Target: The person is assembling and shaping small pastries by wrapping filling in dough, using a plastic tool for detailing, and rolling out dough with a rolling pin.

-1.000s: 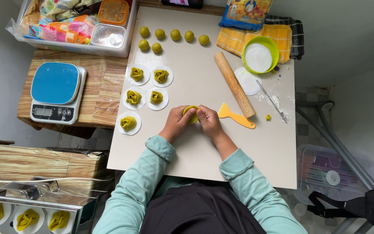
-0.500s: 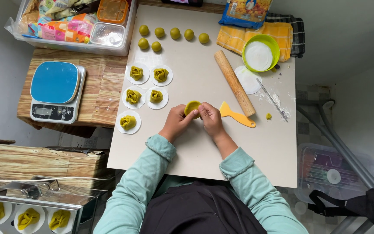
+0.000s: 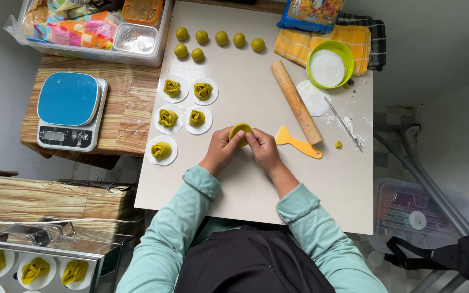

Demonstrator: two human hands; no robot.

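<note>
Both hands meet near the middle of the bench [image 3: 256, 184], pinching one yellow-green dough piece [image 3: 240, 130] between them. Left hand [image 3: 223, 149] takes its left edge, right hand [image 3: 261, 149] its right; fingertips of both are closed on the dough, which sits just above or on the board, cannot tell which.

Five shaped dough rosettes [image 3: 172, 87] sit on white paper rounds left of the hands, in rows of two, two and one. Seven plain dough balls [image 3: 222, 38] line the far edge. Rolling pin [image 3: 296, 101] lies diagonally to the right, a yellow scraper [image 3: 297, 142] just beside the right hand. Green bowl [image 3: 329, 64] rests on a yellow cloth. Blue kitchen scale [image 3: 69, 111] stands on a wooden side stand.

Judgement: the shaping step is in hand, the piece being folded or gathered into form. The next move likely calls for even fingertip pressure from both sides, then a fresh paper round to seat it.
</note>
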